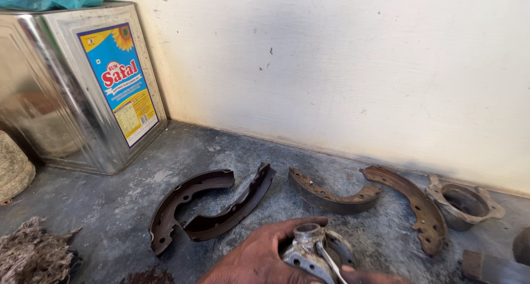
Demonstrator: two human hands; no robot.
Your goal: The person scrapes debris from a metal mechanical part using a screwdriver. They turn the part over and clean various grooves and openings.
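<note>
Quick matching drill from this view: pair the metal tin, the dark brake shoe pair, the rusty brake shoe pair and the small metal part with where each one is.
1. metal tin
2. dark brake shoe pair
3. rusty brake shoe pair
4. small metal part

a. floor, right of centre near the wall
b. held in the left hand
c. far left corner
d. floor, left of centre

Pairs: 1-c, 2-d, 3-a, 4-b

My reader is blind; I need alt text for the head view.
A left hand holds a grimy metal hub part above a grey floor. Four curved brake shoes lie along a cream wall, beside a square metal tin.
</note>
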